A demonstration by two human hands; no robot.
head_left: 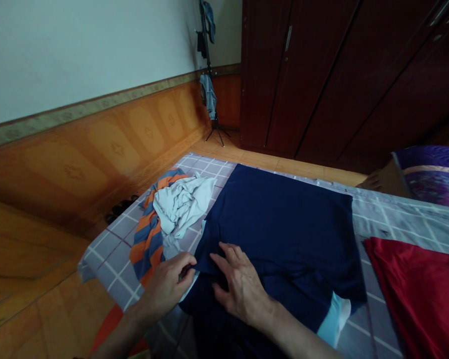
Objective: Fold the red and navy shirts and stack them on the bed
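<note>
This is a bedroom in a home. A bed with a grey checked sheet (pixel 404 219) carries a navy blue cloth garment (pixel 284 219), and a tall dark brown wooden wardrobe (pixel 314 75) stands beyond it. A slim black tripod clothes stand (pixel 208 65) hung with garments fills the corner, beside orange patterned wall panelling (pixel 112 147) above a tan tiled floor (pixel 224 148).

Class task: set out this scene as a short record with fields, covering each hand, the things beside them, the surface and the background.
Left hand: pinches the edge of a navy garment between its fingers
Right hand: lies flat on the navy garment
Beside: crumpled pale blue cloth on orange-and-blue striped cloth; red cloth
Surface: grey checked bedsheet
Background: dark wooden wardrobe; stand hung with clothes
</note>
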